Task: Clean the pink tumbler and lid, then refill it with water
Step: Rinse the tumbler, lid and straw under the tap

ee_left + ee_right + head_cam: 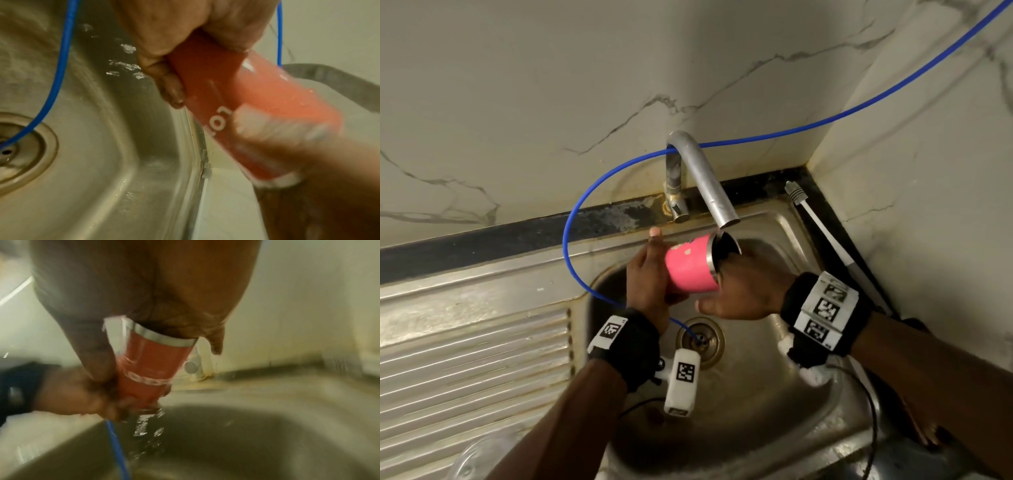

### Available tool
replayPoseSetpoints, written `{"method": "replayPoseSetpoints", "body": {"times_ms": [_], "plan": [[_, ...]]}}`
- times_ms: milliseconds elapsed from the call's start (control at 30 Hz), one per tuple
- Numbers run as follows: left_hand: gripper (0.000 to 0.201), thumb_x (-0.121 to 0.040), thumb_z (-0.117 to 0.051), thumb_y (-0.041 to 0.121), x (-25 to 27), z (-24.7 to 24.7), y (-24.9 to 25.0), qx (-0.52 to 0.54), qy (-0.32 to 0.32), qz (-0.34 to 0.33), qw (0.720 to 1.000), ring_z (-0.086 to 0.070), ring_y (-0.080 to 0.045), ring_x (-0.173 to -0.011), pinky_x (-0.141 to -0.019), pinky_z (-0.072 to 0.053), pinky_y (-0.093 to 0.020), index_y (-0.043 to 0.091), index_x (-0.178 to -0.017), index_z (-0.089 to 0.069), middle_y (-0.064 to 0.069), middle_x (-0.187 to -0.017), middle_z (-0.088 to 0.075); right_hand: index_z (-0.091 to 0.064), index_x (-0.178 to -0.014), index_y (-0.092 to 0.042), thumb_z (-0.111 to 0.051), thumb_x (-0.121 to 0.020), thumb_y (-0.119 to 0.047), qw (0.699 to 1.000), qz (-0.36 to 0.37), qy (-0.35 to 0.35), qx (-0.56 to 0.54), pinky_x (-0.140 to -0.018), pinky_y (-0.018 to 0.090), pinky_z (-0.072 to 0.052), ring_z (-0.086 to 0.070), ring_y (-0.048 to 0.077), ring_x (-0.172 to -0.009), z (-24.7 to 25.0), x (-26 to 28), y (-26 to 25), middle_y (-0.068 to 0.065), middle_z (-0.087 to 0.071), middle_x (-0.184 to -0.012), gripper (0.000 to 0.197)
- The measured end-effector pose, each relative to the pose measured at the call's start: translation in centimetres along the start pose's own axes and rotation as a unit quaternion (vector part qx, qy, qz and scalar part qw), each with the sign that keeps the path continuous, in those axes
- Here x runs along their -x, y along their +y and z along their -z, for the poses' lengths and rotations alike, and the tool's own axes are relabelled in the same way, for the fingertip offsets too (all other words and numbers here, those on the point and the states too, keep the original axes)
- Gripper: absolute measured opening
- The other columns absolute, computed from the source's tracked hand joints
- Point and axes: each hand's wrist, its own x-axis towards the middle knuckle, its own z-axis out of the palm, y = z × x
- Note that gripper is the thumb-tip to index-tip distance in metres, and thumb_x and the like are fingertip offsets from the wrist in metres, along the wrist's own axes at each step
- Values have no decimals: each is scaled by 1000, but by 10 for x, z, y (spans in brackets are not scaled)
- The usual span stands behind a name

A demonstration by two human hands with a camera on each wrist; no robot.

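Observation:
The pink tumbler (688,270) with a steel rim lies tilted over the sink (756,428), mouth to the right, just under the spout of the faucet (705,178). My left hand (647,277) grips its base end, one finger sticking up behind it. My right hand (743,287) has its fingers pushed into the tumbler's mouth, where they are hidden; its thumb hangs free below the rim. In the right wrist view water runs off the tumbler (148,363) into the basin. The left wrist view shows the tumbler (236,97) with white foam near its rim. No lid is in view.
A blue hose (566,240) loops past the faucet and down into the drain (700,339). A white-handled bottle brush (822,233) lies in the back right corner. A ribbed drainboard (465,359) runs to the left, with a clear round thing (479,455) at its front edge.

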Motion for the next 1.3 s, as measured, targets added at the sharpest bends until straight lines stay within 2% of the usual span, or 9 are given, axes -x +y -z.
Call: {"method": "replayPoseSetpoints", "body": {"times_ms": [133, 267, 400, 533, 667, 867, 1000, 1100, 1300], "plan": [[54, -103, -50, 68, -6, 5, 12, -40, -25, 116, 992, -76, -30, -77, -55, -57, -33, 19, -120, -65, -15, -100, -79, -51, -142, -18, -61, -91, -56, 984, 7, 51, 168, -110, 32, -37, -54, 24, -129, 2, 0, 9, 6, -65, -133, 64], [47, -102, -57, 61, -4, 5, -2, 20, 12, 55, 998, -75, -39, -101, -83, -57, -49, 18, -111, -74, -12, -104, -80, -57, -140, -21, -75, -88, -37, 994, -7, -36, -105, -104, 37, -52, -62, 21, -122, -2, -11, 1, 1, -66, -131, 57], [40, -111, -49, 46, 5, -1, -3, 66, 57, -93, 992, -72, -30, -91, -70, -60, -43, 27, -89, -76, -13, -99, -74, -64, -119, -24, -67, -90, 8, 900, -3, -44, -433, -88, 16, -54, -70, -3, -103, 1, -7, 4, -13, -76, -107, 44], [37, -110, -46, 47, 3, 6, 2, 7, 53, -27, 998, -72, -28, -82, -57, -54, -34, 20, -104, -71, -9, -96, -75, -54, -140, -30, -75, -91, -36, 995, 46, -14, -92, -107, 29, -49, -59, 9, -128, -5, -7, 11, -6, -63, -138, 54], [46, -106, -49, 48, -3, 9, 12, -44, -28, 163, 985, -67, -30, -52, -36, -44, -25, 10, -128, -63, -17, -85, -73, -46, -135, -41, -42, -77, -88, 992, 10, 24, 126, -100, 46, -52, -58, 23, -124, 7, -14, 20, 1, -57, -140, 74], [55, -101, -57, 60, 11, 3, 5, 22, -8, 124, 992, -62, -21, -56, -39, -42, -22, 10, -122, -70, -14, -83, -74, -56, -128, -4, -52, -100, -61, 992, -62, 51, -95, -67, 18, -41, -54, 8, -76, 7, -14, -2, -5, -54, -88, 64], [55, -97, -62, 64, 17, 0, -12, 90, 30, 56, 994, -61, -15, -58, -53, -45, -26, 13, -116, -73, -7, -80, -73, -46, -145, -10, -68, -98, -42, 953, -68, 49, -290, -93, 25, -54, -63, 22, -115, 2, -23, -9, 8, -62, -127, 62], [41, -100, -60, 57, 20, 2, -11, 69, 45, 46, 996, -60, -13, -61, -54, -42, -28, 18, -104, -73, -3, -76, -70, -41, -150, -17, -70, -95, -49, 978, -26, 41, -203, -105, 46, -52, -58, 25, -123, -2, -17, -2, 6, -57, -138, 70], [44, -102, -55, 53, 9, 10, 5, -59, -22, 161, 985, -46, -16, -48, -39, -32, -21, 13, -113, -69, -6, -73, -68, -58, -131, -36, -53, -86, -77, 996, 44, 18, 77, -103, 38, -51, -64, 18, -114, 7, -1, 18, -4, -69, -123, 61]]}}
